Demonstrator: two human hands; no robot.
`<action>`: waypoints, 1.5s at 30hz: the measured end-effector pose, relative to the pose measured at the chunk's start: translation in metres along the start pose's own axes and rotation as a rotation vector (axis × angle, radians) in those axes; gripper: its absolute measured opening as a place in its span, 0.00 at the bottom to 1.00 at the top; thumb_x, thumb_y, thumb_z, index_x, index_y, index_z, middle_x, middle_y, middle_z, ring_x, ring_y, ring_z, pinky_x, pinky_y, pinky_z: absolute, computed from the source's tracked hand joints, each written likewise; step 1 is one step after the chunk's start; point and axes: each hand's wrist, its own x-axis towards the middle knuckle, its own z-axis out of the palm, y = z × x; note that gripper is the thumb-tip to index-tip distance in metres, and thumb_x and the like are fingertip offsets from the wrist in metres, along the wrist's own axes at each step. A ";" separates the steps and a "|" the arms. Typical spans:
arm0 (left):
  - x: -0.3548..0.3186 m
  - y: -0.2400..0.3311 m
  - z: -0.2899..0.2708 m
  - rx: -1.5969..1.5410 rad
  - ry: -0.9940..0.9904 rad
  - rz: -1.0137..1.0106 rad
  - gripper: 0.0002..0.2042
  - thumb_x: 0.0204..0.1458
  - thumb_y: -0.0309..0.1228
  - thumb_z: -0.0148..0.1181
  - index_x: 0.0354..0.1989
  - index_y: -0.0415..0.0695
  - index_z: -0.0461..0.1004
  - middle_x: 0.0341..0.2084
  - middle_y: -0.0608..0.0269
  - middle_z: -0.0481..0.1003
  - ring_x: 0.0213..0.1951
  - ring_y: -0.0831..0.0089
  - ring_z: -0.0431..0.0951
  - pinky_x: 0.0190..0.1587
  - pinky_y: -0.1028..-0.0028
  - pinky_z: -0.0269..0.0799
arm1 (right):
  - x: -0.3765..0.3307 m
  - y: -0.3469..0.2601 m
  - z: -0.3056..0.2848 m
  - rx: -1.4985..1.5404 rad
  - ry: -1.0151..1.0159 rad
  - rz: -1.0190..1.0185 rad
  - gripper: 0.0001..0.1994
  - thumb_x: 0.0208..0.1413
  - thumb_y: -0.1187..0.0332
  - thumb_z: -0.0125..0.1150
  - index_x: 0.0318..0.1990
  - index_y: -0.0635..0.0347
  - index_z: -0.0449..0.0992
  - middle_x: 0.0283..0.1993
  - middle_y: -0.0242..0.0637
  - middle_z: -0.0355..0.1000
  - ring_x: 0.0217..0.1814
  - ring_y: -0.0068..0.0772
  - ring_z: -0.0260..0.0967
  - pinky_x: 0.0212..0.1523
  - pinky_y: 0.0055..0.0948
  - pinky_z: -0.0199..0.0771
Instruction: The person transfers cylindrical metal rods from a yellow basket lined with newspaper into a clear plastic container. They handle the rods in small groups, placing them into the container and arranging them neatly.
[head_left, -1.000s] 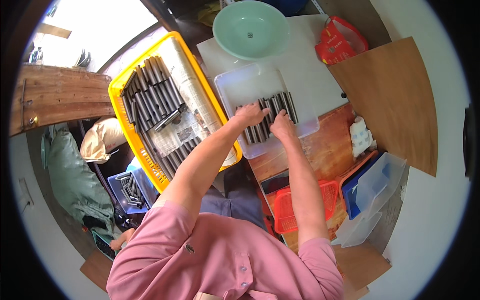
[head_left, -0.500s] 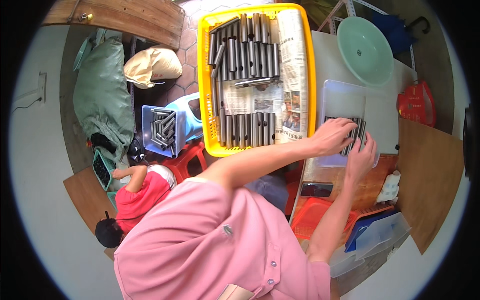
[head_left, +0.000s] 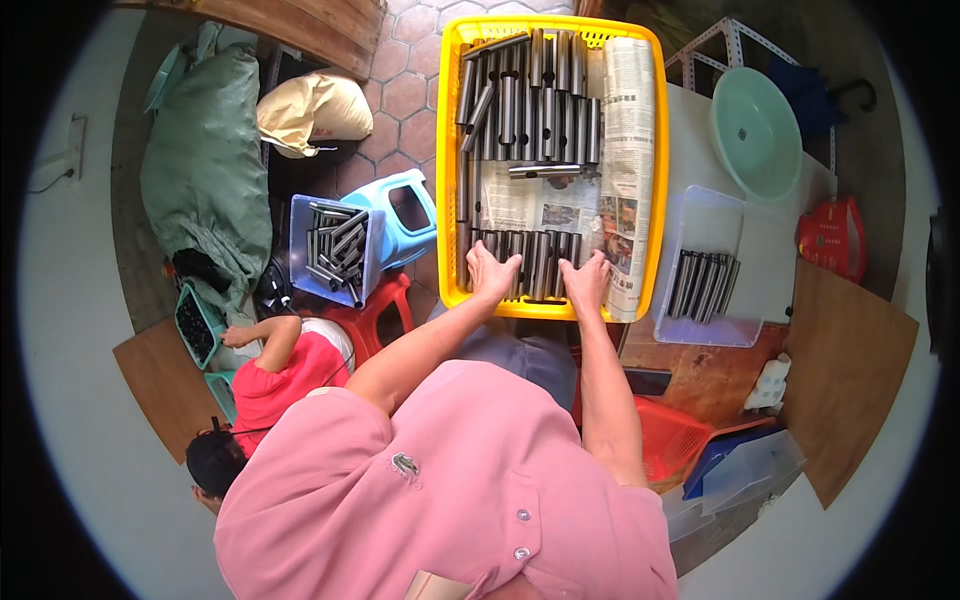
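Note:
A yellow plastic basket (head_left: 661,190) lined with newspaper holds dark metal tubes, some with holes in their sides. Along its near side stands a row of tubes (head_left: 540,262). My left hand (head_left: 490,274) grips the left part of this row, thumb and fingers bent around the tubes. At the row's right end my right hand (head_left: 587,284) has its thumb against the tubes and its fingers curled beside them. Further tubes (head_left: 545,120) lie packed side by side at the far end, with a single tube (head_left: 544,171) lying crosswise below them.
On the right table, a clear plastic box (head_left: 690,332) contains several tubes, near a green basin (head_left: 757,133). To the left, a bluish bin (head_left: 374,240) of loose tubes rests by a blue stool (head_left: 417,247). A person in red (head_left: 300,385) works at the lower left.
Both hands have left the clear box on the right and moved left to the near row in the yellow basket. Tubes remain in the clear box. The view has shifted slightly.

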 end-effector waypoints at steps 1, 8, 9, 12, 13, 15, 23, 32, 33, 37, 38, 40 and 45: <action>-0.002 0.002 -0.005 0.055 -0.024 0.038 0.50 0.44 0.48 0.72 0.70 0.32 0.51 0.65 0.36 0.54 0.67 0.44 0.56 0.70 0.57 0.53 | 0.006 0.004 0.003 0.084 -0.046 0.033 0.38 0.46 0.55 0.72 0.60 0.72 0.65 0.60 0.63 0.64 0.64 0.58 0.62 0.66 0.44 0.62; 0.000 0.016 -0.018 0.055 -0.106 -0.030 0.56 0.41 0.55 0.73 0.71 0.33 0.49 0.63 0.36 0.56 0.66 0.44 0.59 0.68 0.56 0.57 | 0.006 0.006 0.031 0.256 -0.140 0.014 0.37 0.41 0.51 0.75 0.54 0.70 0.71 0.48 0.54 0.75 0.54 0.51 0.73 0.55 0.42 0.72; -0.002 0.017 -0.014 0.025 -0.118 -0.047 0.59 0.40 0.58 0.73 0.72 0.32 0.47 0.65 0.37 0.54 0.67 0.44 0.58 0.69 0.57 0.56 | 0.001 0.001 0.039 0.214 -0.114 -0.048 0.36 0.41 0.51 0.75 0.52 0.70 0.72 0.47 0.53 0.75 0.52 0.51 0.74 0.53 0.42 0.73; -0.008 0.019 -0.010 -0.085 -0.099 -0.064 0.60 0.39 0.59 0.73 0.71 0.30 0.47 0.67 0.36 0.52 0.67 0.45 0.58 0.69 0.57 0.56 | -0.007 -0.017 0.056 0.201 -0.087 -0.110 0.32 0.39 0.50 0.75 0.44 0.68 0.75 0.44 0.53 0.77 0.48 0.51 0.75 0.49 0.43 0.74; -0.010 0.021 -0.011 -0.090 -0.077 -0.054 0.59 0.38 0.58 0.73 0.70 0.29 0.49 0.65 0.35 0.54 0.67 0.45 0.59 0.69 0.58 0.57 | -0.003 -0.012 0.066 0.163 -0.035 -0.138 0.30 0.40 0.52 0.75 0.44 0.68 0.75 0.42 0.51 0.78 0.45 0.48 0.76 0.47 0.42 0.75; -0.006 0.015 -0.010 -0.046 0.060 -0.017 0.49 0.39 0.55 0.73 0.61 0.27 0.64 0.59 0.33 0.66 0.61 0.50 0.70 0.62 0.60 0.68 | 0.009 0.008 0.076 0.253 -0.113 -0.185 0.26 0.42 0.56 0.75 0.44 0.67 0.77 0.41 0.46 0.79 0.41 0.41 0.77 0.44 0.38 0.76; 0.011 0.001 -0.006 -0.287 -0.108 -0.069 0.53 0.32 0.58 0.73 0.58 0.24 0.62 0.55 0.30 0.69 0.60 0.46 0.71 0.62 0.60 0.68 | -0.001 -0.008 0.040 0.733 -0.734 -0.024 0.26 0.53 0.66 0.68 0.60 0.61 0.71 0.54 0.34 0.73 0.53 0.31 0.72 0.53 0.31 0.72; 0.016 -0.020 0.003 -0.527 -0.265 -0.044 0.55 0.36 0.55 0.77 0.64 0.26 0.57 0.59 0.38 0.68 0.60 0.54 0.71 0.65 0.64 0.64 | 0.014 -0.010 0.028 0.767 -0.961 -0.034 0.32 0.48 0.67 0.71 0.62 0.60 0.67 0.56 0.35 0.72 0.56 0.35 0.72 0.58 0.37 0.71; 0.007 -0.017 -0.003 -0.541 -0.189 -0.022 0.50 0.37 0.52 0.76 0.63 0.29 0.61 0.56 0.41 0.71 0.58 0.58 0.73 0.62 0.64 0.67 | 0.015 -0.012 0.025 0.742 -0.970 -0.015 0.35 0.46 0.70 0.71 0.64 0.63 0.65 0.58 0.37 0.71 0.59 0.37 0.70 0.62 0.37 0.68; -0.010 0.005 -0.029 -0.747 -0.234 0.121 0.38 0.39 0.46 0.75 0.56 0.35 0.70 0.45 0.52 0.78 0.47 0.66 0.79 0.53 0.67 0.74 | 0.002 -0.032 0.005 0.804 -0.970 -0.075 0.33 0.46 0.66 0.73 0.61 0.61 0.67 0.55 0.35 0.72 0.56 0.35 0.72 0.58 0.36 0.73; -0.013 0.013 -0.038 -0.771 -0.240 0.089 0.38 0.39 0.45 0.75 0.58 0.36 0.69 0.44 0.53 0.79 0.45 0.68 0.79 0.51 0.66 0.75 | 0.000 -0.041 0.004 0.843 -1.003 -0.106 0.32 0.47 0.65 0.72 0.61 0.61 0.68 0.55 0.35 0.72 0.56 0.34 0.72 0.57 0.35 0.73; -0.017 0.035 -0.047 -0.658 -0.183 0.102 0.41 0.40 0.46 0.74 0.60 0.34 0.67 0.42 0.53 0.79 0.42 0.67 0.79 0.48 0.67 0.77 | 0.006 -0.049 -0.008 0.774 -0.968 -0.217 0.29 0.47 0.63 0.72 0.57 0.61 0.72 0.50 0.35 0.75 0.51 0.33 0.74 0.54 0.34 0.74; -0.027 0.086 -0.060 -0.534 -0.314 0.130 0.39 0.41 0.50 0.76 0.53 0.32 0.68 0.44 0.49 0.78 0.43 0.64 0.80 0.47 0.65 0.78 | 0.012 -0.061 -0.066 0.637 -0.669 -0.356 0.31 0.44 0.61 0.75 0.55 0.64 0.72 0.49 0.36 0.75 0.48 0.28 0.73 0.53 0.32 0.73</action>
